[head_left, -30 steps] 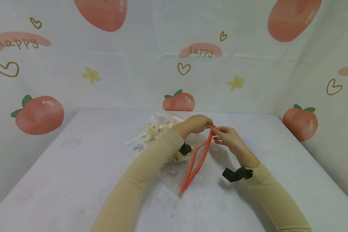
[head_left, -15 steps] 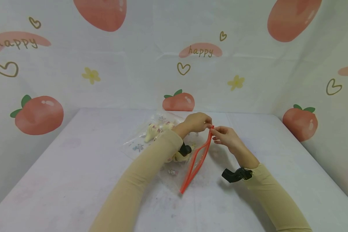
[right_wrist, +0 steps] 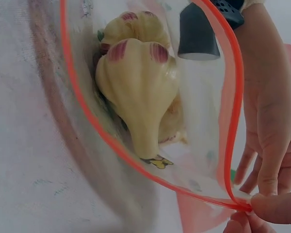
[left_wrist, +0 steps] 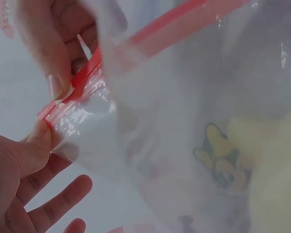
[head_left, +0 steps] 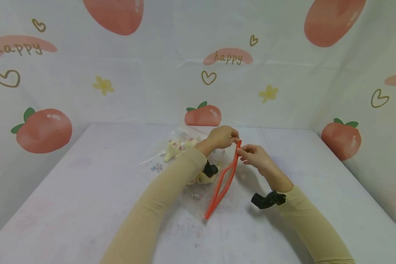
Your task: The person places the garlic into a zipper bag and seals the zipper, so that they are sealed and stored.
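A clear printed zip bag (head_left: 158, 167) with a red zip strip (head_left: 223, 183) lies on the table, its mouth facing right and partly parted. Several cream garlic bulbs (right_wrist: 138, 77) with purple patches are inside. My left hand (head_left: 222, 136) reaches across the bag and pinches the far corner of the strip; in the left wrist view this left hand (left_wrist: 19, 174) has its lower fingers spread. Just nearer along the strip, my right hand (head_left: 255, 156) pinches it between thumb and finger. A small white piece (left_wrist: 65, 94) shows at the right thumb. My left forearm hides part of the bag.
A white cloth covers the table (head_left: 69, 205), with a printed white backdrop (head_left: 151, 73) behind and at the sides. Black wrist cameras sit on my left wrist (head_left: 210, 169) and right wrist (head_left: 268, 200).
The strip's far end and both hands have shifted slightly left. My left hand is a little higher, the right slightly lower along the strip, so a small gap shows between them.
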